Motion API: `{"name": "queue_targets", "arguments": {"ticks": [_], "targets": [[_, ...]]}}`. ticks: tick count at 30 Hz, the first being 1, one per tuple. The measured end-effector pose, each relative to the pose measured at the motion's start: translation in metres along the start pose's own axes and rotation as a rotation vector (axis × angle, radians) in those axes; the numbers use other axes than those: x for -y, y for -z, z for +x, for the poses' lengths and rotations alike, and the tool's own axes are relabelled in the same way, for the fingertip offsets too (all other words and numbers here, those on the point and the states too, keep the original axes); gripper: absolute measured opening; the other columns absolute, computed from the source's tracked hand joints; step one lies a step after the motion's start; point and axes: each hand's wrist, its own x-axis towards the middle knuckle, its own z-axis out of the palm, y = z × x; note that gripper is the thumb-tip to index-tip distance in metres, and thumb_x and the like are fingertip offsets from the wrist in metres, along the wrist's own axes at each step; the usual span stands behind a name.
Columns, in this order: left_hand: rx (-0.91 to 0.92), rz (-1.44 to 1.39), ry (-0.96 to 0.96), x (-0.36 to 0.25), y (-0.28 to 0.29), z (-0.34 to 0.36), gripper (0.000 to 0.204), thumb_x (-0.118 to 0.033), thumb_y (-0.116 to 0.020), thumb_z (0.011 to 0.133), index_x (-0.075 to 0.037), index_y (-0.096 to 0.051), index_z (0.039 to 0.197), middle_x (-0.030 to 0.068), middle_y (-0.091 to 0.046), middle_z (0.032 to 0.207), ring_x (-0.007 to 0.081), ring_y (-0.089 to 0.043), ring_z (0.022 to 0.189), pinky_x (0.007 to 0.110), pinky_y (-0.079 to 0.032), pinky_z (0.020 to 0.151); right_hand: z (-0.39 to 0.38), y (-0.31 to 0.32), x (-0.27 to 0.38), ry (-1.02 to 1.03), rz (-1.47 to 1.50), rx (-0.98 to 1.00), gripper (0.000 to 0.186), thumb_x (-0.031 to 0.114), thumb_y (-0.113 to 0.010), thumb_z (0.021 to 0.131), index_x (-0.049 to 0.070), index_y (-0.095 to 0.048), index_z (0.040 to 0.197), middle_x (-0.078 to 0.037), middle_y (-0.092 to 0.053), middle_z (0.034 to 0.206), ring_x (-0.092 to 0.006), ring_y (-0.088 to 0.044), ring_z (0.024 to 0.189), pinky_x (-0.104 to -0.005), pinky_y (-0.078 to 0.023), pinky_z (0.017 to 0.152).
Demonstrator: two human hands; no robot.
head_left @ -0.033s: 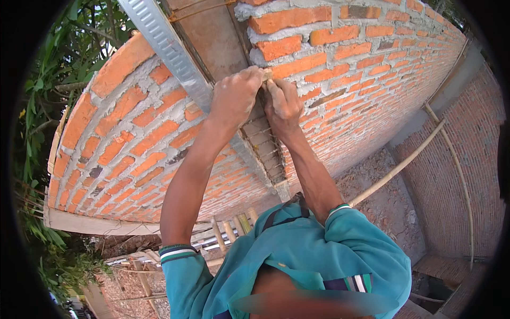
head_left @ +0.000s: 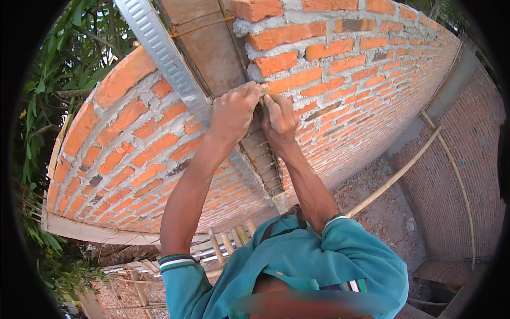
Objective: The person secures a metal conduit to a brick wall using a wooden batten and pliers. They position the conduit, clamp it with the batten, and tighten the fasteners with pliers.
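Note:
My left hand (head_left: 232,111) is closed, with its knuckles up, at the slot between two brick wall sections. Beside it my right hand (head_left: 280,118) is closed too, its fingers bent and its thumb side toward the left hand. Where they meet, a small tan piece (head_left: 264,91) shows at the fingertips; its kind I cannot make out. Both hands are at the steel reinforcing bars (head_left: 238,45) of the column slot, just left of the right brick wall (head_left: 297,80). Below the hands, wire ties (head_left: 260,154) cross the slot. The fingers hide what lies inside the grips.
A ribbed metal channel (head_left: 159,50) runs along the slot's left side, against the left brick wall (head_left: 154,146). A brown board (head_left: 204,40) backs the slot. Bamboo poles (head_left: 396,178) slant at the right, in front of another brick wall (head_left: 473,159). Leafy branches (head_left: 58,69) crowd the left.
The walls and both hands sit slightly lower in the picture. The hands keep their place at the slot and their closed grips.

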Motion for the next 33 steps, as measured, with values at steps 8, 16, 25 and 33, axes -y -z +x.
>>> {"name": "queue_targets", "arguments": {"ticks": [8, 16, 25, 33], "targets": [[0.102, 0.024, 0.097, -0.002, 0.001, 0.001, 0.018, -0.007, -0.065, 0.09, -0.002, -0.067, 0.107, 0.0116, -0.074, 0.112, 0.0303, -0.075, 0.093, 0.041, -0.063, 0.073, 0.029, 0.014, 0.031, -0.457, 0.223, 0.164, 0.008, 0.006, -0.073, 0.093, 0.0, -0.07, 0.098, -0.016, -0.07, 0.078, -0.0296, -0.068, 0.066, -0.0407, -0.053, 0.061], [-0.209, 0.261, 0.031, -0.011, -0.024, -0.015, 0.036, -0.005, -0.067, 0.088, -0.008, -0.067, 0.124, 0.0107, -0.072, 0.127, 0.0316, -0.066, 0.123, 0.046, -0.052, 0.109, 0.166, 0.084, -0.027, 0.171, -0.147, 0.181, 0.031, 0.029, -0.077, 0.095, 0.006, -0.077, 0.116, -0.012, -0.077, 0.108, -0.027, -0.071, 0.104, -0.0405, -0.056, 0.088], [-0.315, -0.479, 0.421, -0.062, -0.031, -0.05, 0.029, -0.015, -0.071, 0.097, -0.003, -0.065, 0.123, 0.0136, -0.075, 0.109, 0.0233, -0.074, 0.102, 0.038, -0.058, 0.087, 0.339, 0.057, -0.157, 0.55, -0.304, 0.768, 0.062, 0.058, -0.046, 0.107, 0.014, -0.056, 0.15, -0.016, -0.063, 0.138, -0.0333, -0.059, 0.128, -0.046, -0.047, 0.108], [-0.645, -0.144, 0.385, -0.043, 0.022, -0.089, 0.036, -0.017, -0.088, 0.085, -0.003, -0.068, 0.112, 0.0131, -0.071, 0.106, 0.0185, -0.069, 0.09, 0.031, -0.056, 0.069, 0.334, 0.069, -0.14, 0.7, -0.583, 0.661, 0.052, 0.047, -0.043, 0.111, 0.004, -0.061, 0.134, -0.017, -0.063, 0.118, -0.0363, -0.062, 0.111, -0.0465, -0.048, 0.096]]}}
